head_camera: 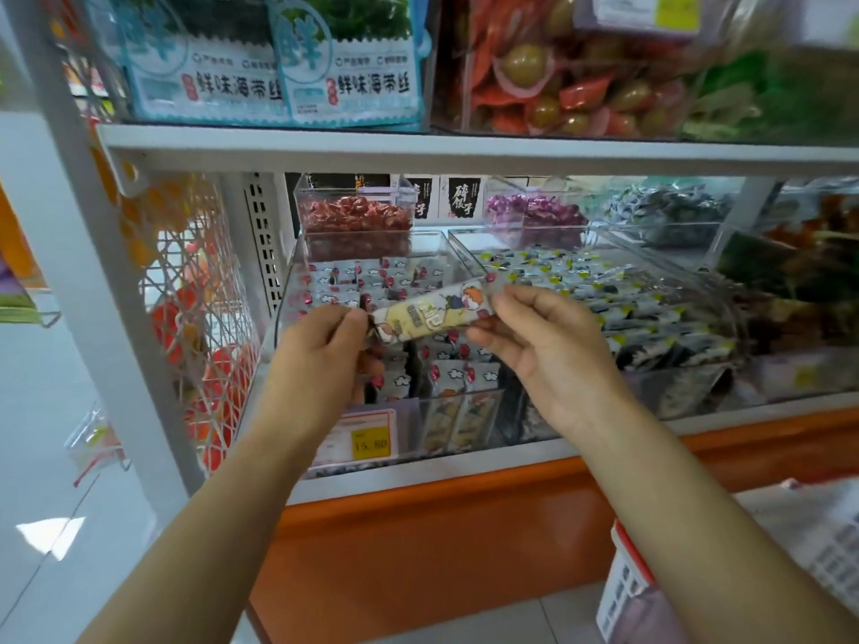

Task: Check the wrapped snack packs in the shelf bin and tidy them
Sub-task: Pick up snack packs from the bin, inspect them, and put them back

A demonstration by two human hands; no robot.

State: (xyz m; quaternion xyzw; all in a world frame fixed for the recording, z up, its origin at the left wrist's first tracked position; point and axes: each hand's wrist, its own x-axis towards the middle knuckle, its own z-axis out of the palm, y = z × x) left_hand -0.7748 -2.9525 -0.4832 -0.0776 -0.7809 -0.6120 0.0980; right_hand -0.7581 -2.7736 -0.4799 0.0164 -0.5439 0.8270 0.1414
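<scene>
**Auditor:** State of the fingers?

**Inspector:** The fingers (354, 318) of the left hand (320, 364) are closed in a pinch on the left end seal of one snack pack (432, 313). The right hand (544, 350) pinches the opposite end between thumb and forefinger. Both grips are at the very ends, and the printed face is turned up toward the person.

**Auditor:** Where is the pack?

**Inspector:** It is held level and slightly tilted, lifted clear above the shelf bin (411, 427) and touching none of its contents. Beneath it, the remaining packs (446, 378) stand on edge in rough rows. Some at the front lean, and the rows are uneven.

**Auditor:** Surroundings?

**Inspector:** A price label (369, 441) sits on the bin's front wall. A neighbouring bin (650, 309) of dark-wrapped packs stands just to the right. Further clear bins sit behind, with an upper shelf (465, 153) overhead.

**Auditor:** Step in hand?

**Inspector:** In my judgement this is the check. The pack is held out for a look at its wrapper, and tidying has not yet begun in earnest.

**Auditor:** Next requirement?

**Inspector:** Probably to turn the pack and examine its reverse and seals. It would then go on edge into a gap in the rows, facing as the others do, without knocking the leaning ones over.
</scene>
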